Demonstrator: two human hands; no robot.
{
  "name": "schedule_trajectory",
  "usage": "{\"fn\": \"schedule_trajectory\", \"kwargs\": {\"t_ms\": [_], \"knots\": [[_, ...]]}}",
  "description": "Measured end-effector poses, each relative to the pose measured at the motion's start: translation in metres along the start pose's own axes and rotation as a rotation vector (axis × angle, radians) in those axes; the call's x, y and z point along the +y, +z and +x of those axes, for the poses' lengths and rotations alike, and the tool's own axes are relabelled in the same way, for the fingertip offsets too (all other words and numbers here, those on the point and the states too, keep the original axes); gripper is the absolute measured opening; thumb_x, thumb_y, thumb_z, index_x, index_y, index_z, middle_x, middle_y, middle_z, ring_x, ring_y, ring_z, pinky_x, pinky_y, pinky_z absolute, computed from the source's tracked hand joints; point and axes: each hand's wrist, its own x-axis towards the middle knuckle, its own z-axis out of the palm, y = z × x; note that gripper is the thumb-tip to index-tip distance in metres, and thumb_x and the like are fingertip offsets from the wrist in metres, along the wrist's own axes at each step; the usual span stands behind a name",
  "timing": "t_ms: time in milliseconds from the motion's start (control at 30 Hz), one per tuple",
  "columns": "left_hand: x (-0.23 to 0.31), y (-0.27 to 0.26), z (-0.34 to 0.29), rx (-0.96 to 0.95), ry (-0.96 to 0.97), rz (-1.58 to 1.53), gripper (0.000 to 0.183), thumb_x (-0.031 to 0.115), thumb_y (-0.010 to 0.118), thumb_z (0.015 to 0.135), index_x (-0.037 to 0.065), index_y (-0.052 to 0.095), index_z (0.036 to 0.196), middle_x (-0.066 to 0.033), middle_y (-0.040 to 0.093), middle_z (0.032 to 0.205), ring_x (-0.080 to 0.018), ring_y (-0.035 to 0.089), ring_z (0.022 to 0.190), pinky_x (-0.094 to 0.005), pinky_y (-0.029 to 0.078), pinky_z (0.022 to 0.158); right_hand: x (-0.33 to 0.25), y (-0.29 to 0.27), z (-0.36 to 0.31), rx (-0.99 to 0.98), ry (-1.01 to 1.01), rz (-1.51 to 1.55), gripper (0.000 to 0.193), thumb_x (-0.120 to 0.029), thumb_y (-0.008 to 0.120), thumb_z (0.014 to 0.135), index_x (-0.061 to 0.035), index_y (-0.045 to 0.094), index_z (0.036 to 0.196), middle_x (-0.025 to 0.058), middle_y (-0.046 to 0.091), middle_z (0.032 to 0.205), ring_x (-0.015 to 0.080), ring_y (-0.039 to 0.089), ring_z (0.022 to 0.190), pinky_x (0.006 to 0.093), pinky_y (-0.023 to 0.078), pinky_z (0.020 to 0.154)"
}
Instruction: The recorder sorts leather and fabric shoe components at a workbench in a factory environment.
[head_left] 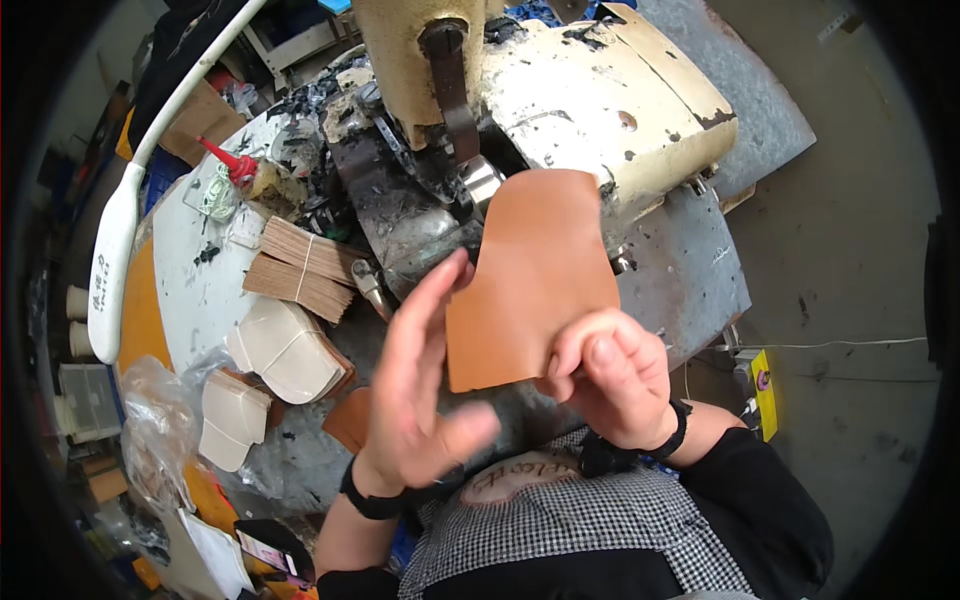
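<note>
A tan-brown leather piece (540,265), curved at the top with a straight lower left edge, is held up in front of the machine. My right hand (625,378) pinches its lower right edge between thumb and curled fingers. Beside its left edge, my left hand (412,375) is open, fingers stretched and thumb apart, slightly blurred; whether its fingertips touch the leather I cannot tell. Behind stands a worn cream machine (610,110) with a dark metal arm and a shiny foot, partly covered by the leather. Another brown leather piece (348,420) lies partly hidden behind my left wrist.
Tied bundles of brown strips (300,270) and pale cut pieces (285,350) lie on the left. A red-nozzled bottle (240,168), black scraps and a crumpled plastic bag (160,420) are farther left. A white lamp (118,260) arches over the left side.
</note>
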Motion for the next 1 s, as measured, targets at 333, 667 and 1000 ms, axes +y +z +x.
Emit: {"fn": "schedule_trajectory", "kwargs": {"t_ms": [333, 667, 1000], "knots": [[-0.016, 0.010, 0.004, 0.248, 0.446, -0.246, 0.091, 0.027, 0.082, 0.073, 0.002, 0.028, 0.142, -0.0262, 0.046, 0.134, -0.0354, 0.047, 0.126, -0.0456, 0.037, 0.105, 0.018, 0.010, -0.002, -0.532, 0.114, 0.363, 0.027, -0.018, 0.042, 0.102, -0.0003, 0.045, 0.121, 0.0095, 0.057, 0.100, 0.0097, 0.049, 0.076, 0.0248, 0.043, 0.074], [-0.009, 0.006, 0.002, 0.177, 0.337, -0.420, 0.057, 0.021, 0.075, 0.076, -0.002, 0.051, 0.124, -0.0232, 0.053, 0.126, -0.0318, 0.056, 0.114, -0.0467, 0.038, 0.103, 0.012, -0.008, 0.002, -0.426, 0.130, 0.422, 0.029, -0.027, 0.057, 0.095, 0.0011, 0.061, 0.100, 0.0099, 0.062, 0.093, 0.0104, 0.058, 0.061, 0.0204, 0.044, 0.054], [0.020, 0.029, -0.005, -0.326, 0.217, 0.655, 0.049, 0.003, 0.066, 0.081, 0.030, 0.065, 0.122, -0.0393, 0.014, 0.147, -0.0532, 0.020, 0.136, -0.0528, 0.022, 0.112, 0.008, -0.029, 0.011, -0.414, 0.368, 0.073, 0.041, -0.031, 0.054, 0.098, -0.0030, 0.063, 0.069, -0.0041, 0.054, 0.061, 0.0011, 0.043, 0.051, 0.0207, 0.030, 0.045]]}}
